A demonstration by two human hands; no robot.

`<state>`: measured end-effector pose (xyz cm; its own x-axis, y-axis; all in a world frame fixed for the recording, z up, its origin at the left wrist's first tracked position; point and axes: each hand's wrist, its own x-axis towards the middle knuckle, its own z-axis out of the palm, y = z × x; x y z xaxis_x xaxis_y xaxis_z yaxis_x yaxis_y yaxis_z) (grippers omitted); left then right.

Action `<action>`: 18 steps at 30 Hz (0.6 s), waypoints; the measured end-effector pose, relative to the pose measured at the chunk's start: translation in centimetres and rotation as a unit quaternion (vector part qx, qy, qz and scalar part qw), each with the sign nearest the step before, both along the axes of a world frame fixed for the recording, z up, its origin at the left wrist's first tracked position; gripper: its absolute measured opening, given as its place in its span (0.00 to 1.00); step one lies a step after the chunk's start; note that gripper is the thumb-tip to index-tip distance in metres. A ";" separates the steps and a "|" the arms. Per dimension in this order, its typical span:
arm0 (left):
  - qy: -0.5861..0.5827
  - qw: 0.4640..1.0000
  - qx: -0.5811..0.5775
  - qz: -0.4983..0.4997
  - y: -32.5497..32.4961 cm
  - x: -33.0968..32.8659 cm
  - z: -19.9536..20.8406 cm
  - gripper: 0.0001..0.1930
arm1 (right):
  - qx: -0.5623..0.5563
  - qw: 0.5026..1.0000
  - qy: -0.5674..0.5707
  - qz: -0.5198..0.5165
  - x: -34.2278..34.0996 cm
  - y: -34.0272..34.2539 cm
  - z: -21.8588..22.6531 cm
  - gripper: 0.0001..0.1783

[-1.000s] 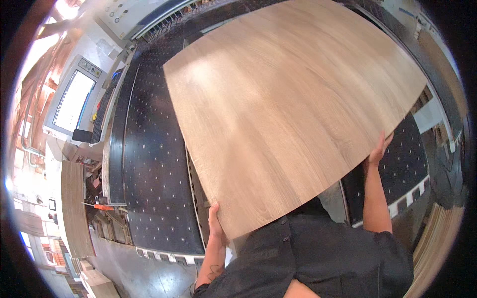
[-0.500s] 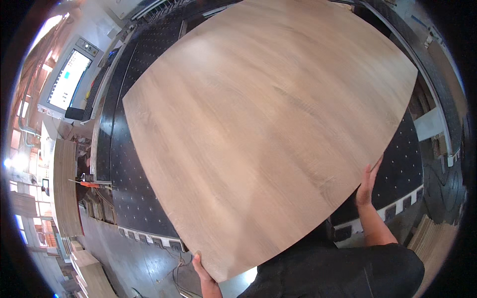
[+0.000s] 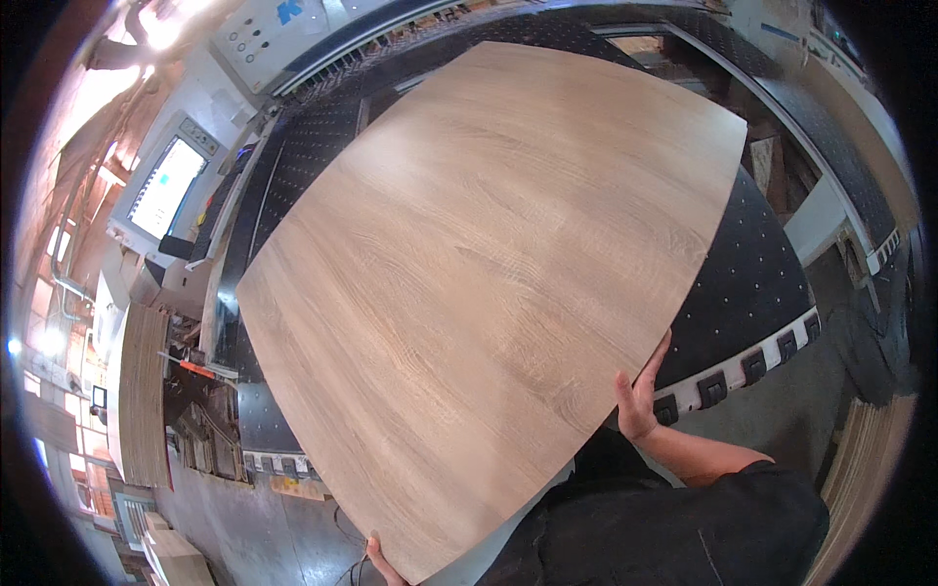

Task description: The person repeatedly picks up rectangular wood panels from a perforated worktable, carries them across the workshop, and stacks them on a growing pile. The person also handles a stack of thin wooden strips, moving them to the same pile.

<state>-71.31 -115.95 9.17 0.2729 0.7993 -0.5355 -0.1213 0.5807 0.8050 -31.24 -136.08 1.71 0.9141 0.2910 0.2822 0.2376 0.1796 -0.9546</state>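
Note:
A large flat panel [image 3: 469, 283] with a light wood-grain face fills the middle of the view, lying over a black table top dotted with small points. My left hand [image 3: 383, 564] grips the panel's near left corner; its thumb shows at the edge and the other fingers are mostly hidden. Farther right, my right hand [image 3: 640, 400] holds the near right edge, with the thumb toward the upper face and fingers along and under the rim. The panel's far part reaches across the table, and I cannot tell whether it rests there.
The black dotted table [image 3: 752, 264] has a striped front rim. A control screen [image 3: 168, 188] stands at the far left. Stacked boards lean at left [image 3: 142, 391] and lower right [image 3: 865, 469]. An orange-handled tool [image 3: 195, 368] sticks out beside the table's left side.
The panel has shifted nearer and to the left, baring more of the table's far part. Both hands moved with it, the right one leftward and down. My view has shifted too.

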 end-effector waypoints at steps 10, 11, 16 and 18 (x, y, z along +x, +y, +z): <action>-0.005 0.998 0.011 0.055 -0.2 -0.1 0.1 0.47 | 0.003 1.000 -0.018 -0.023 -2.2 1.9 -0.5 0.66; -0.005 0.998 0.014 0.055 0.0 0.2 0.1 0.47 | 0.024 0.999 -0.010 -0.019 -1.6 2.3 -0.5 0.66; -0.018 0.999 0.022 0.040 0.8 2.0 -1.0 0.47 | 0.014 0.998 -0.040 -0.041 3.7 5.0 -1.1 0.60; -0.035 0.998 0.031 0.030 1.0 3.2 -1.8 0.47 | 0.027 0.997 -0.041 -0.052 6.9 7.0 -1.7 0.57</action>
